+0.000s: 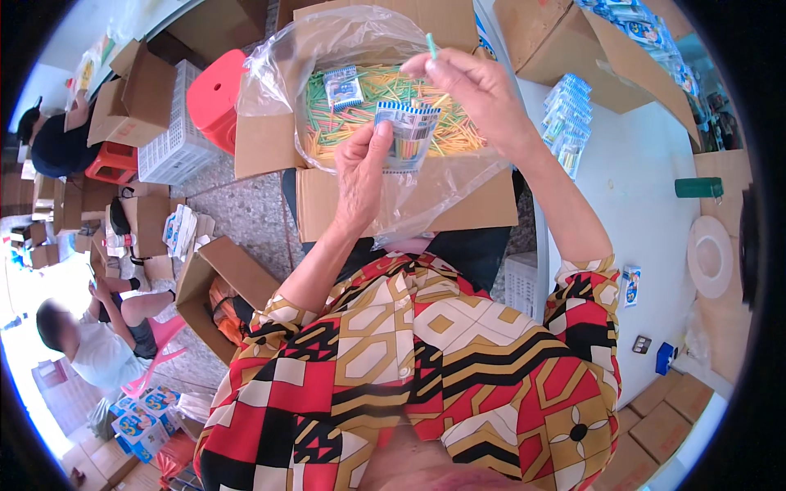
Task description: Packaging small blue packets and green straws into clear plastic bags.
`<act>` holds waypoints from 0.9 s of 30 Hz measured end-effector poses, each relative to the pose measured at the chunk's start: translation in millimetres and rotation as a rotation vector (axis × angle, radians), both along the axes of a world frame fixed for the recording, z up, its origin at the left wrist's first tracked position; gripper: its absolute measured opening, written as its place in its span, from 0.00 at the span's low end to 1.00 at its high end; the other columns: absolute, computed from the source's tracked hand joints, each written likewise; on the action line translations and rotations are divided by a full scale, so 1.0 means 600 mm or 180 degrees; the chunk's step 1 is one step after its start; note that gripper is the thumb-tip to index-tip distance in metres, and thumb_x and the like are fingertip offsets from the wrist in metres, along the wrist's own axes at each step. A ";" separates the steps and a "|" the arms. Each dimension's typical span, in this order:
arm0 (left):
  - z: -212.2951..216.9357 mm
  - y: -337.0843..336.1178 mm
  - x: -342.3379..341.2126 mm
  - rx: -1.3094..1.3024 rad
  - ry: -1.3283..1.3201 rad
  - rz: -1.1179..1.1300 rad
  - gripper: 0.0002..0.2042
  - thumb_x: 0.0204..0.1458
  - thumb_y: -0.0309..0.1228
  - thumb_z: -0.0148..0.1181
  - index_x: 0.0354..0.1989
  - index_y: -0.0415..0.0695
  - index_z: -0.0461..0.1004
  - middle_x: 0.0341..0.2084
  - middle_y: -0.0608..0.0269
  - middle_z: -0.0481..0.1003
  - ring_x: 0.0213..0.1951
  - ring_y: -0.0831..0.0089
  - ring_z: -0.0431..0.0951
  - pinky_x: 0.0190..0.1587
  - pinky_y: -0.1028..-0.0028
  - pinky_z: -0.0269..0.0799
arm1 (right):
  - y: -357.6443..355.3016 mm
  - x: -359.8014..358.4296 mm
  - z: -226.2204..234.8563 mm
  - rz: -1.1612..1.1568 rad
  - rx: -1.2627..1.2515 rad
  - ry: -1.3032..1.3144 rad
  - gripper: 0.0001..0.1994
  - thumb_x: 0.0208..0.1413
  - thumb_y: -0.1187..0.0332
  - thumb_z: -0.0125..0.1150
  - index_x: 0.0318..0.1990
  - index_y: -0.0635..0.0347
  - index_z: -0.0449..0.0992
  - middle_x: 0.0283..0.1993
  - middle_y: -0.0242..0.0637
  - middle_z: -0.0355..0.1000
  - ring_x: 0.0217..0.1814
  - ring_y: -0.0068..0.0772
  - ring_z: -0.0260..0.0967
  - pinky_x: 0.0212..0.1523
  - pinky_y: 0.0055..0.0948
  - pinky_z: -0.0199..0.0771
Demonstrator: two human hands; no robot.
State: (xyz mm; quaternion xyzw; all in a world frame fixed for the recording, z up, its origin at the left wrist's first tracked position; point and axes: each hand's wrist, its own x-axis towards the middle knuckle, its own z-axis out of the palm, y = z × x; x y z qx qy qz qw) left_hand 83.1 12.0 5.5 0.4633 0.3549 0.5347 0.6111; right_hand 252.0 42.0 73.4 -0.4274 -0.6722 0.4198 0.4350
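My left hand [359, 168] is closed on a small blue-and-white packet [416, 135], its thumb pressed on the front; coloured sticks show through the clear lower part. Just right of it and higher, my right hand [485, 92] pinches a short green stick [431, 46] between thumb and fingers, the stick pointing up. Beneath both hands is a cardboard box [327, 199] lined with a clear plastic bag [274, 53]. Thin sticks [368, 82] in green, yellow, orange and pink fill it. A second packet [342, 87] lies on them at the left.
On the white table [622, 188] at right lie a row of packets [566, 123], a single packet [630, 285] and a green cylinder [698, 187]. A red stool [217, 100] and an open carton [233, 286] stand left. Two other people sit or bend farther left.
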 end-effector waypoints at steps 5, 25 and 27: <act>0.001 0.012 -0.014 -0.0237 -0.0662 0.0042 0.11 0.57 0.35 0.49 0.36 0.41 0.75 0.28 0.72 0.75 0.30 0.88 0.70 0.35 0.83 0.66 | 0.001 0.002 0.007 0.0190 -0.0178 0.1268 0.15 0.61 0.63 0.45 0.43 0.65 0.73 0.42 0.34 0.71 0.48 0.22 0.65 0.54 0.26 0.61; -0.030 0.036 -0.046 -0.0017 -0.0542 0.0354 0.10 0.57 0.34 0.49 0.37 0.42 0.74 0.32 0.71 0.75 0.35 0.84 0.72 0.38 0.79 0.68 | 0.040 -0.039 -0.173 -0.0404 -0.0392 -0.0593 0.12 0.55 0.66 0.51 0.42 0.61 0.74 0.35 0.43 0.72 0.38 0.26 0.69 0.42 0.24 0.67; -0.029 0.031 -0.045 0.0005 -0.0472 0.0391 0.10 0.57 0.34 0.49 0.37 0.42 0.74 0.32 0.70 0.75 0.34 0.85 0.72 0.38 0.79 0.67 | 0.026 -0.040 -0.122 -0.0419 -0.0142 0.0227 0.12 0.55 0.68 0.49 0.44 0.61 0.73 0.38 0.40 0.71 0.39 0.23 0.67 0.43 0.22 0.66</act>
